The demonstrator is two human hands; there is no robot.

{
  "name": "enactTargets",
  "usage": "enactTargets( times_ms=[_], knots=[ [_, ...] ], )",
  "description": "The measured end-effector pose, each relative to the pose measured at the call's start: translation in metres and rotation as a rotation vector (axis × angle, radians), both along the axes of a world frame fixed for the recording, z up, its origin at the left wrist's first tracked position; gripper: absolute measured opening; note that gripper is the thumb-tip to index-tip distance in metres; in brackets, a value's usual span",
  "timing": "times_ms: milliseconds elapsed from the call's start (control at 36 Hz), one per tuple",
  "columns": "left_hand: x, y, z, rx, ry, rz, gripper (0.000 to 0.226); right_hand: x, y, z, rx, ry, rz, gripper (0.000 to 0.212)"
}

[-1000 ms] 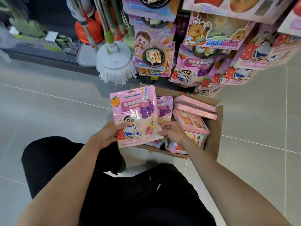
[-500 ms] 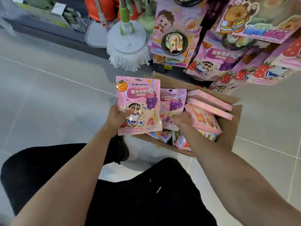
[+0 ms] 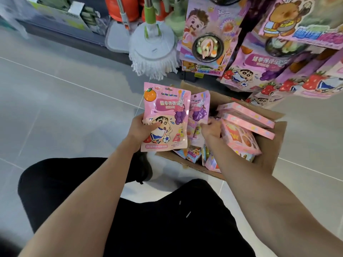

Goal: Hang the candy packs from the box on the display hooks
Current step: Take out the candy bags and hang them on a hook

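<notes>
Left hand (image 3: 143, 130): grips an orange-and-grape candy pack (image 3: 165, 117) upright, hang-hole end up, thumb across its face. Right hand (image 3: 210, 129): nearer the stock, pinching a second grape pack (image 3: 199, 110) standing in the cardboard box (image 3: 267, 154). Hung display packs (image 3: 246, 71) lie up and ahead-right; the hooks themselves are hidden.

Candy pack (image 3: 165, 115) in left hand (image 3: 141, 130)

The front candy pack (image 3: 165, 115) covers most of the second pack (image 3: 200, 108). The right hand (image 3: 211, 129) hides the box's (image 3: 267, 145) middle; hanging packs (image 3: 300, 21) run off the top edge.
</notes>
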State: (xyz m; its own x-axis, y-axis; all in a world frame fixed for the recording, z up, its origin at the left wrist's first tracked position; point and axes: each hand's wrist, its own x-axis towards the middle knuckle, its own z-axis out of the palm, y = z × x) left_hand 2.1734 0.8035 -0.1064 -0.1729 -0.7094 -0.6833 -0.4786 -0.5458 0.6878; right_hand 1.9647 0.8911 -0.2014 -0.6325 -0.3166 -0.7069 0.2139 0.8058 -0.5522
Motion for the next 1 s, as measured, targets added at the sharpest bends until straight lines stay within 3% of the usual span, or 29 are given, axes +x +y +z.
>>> enactTargets(
  times_ms=[278, 444, 611, 778, 917, 1000],
  knots=[
    [-0.024, 0.010, 0.013, -0.032, 0.027, 0.153, 0.017, -0.014, 0.073, 0.044, -0.309, 0.239, -0.104, 0.007],
    [-0.054, -0.001, 0.045, -0.025, 0.057, -0.067, 0.017, -0.031, 0.089, 0.092, -0.490, 0.199, -0.232, 0.008],
    [-0.079, -0.001, 0.081, -0.116, 0.123, -0.198, 0.021, -0.050, 0.105, 0.128, -0.542, 0.325, -0.225, 0.015],
    [-0.091, 0.000, 0.134, -0.224, 0.140, -0.472, 0.036, -0.062, 0.129, 0.177, -0.584, 0.544, -0.083, 0.004],
    [-0.094, 0.004, 0.190, -0.372, 0.204, -0.506, 0.036, -0.074, 0.142, 0.223, -0.670, 0.713, -0.064, 0.005],
    [-0.088, 0.002, 0.224, -0.419, 0.245, -0.544, 0.031, -0.076, 0.145, 0.240, -0.719, 0.692, -0.133, 0.017]
  ],
)
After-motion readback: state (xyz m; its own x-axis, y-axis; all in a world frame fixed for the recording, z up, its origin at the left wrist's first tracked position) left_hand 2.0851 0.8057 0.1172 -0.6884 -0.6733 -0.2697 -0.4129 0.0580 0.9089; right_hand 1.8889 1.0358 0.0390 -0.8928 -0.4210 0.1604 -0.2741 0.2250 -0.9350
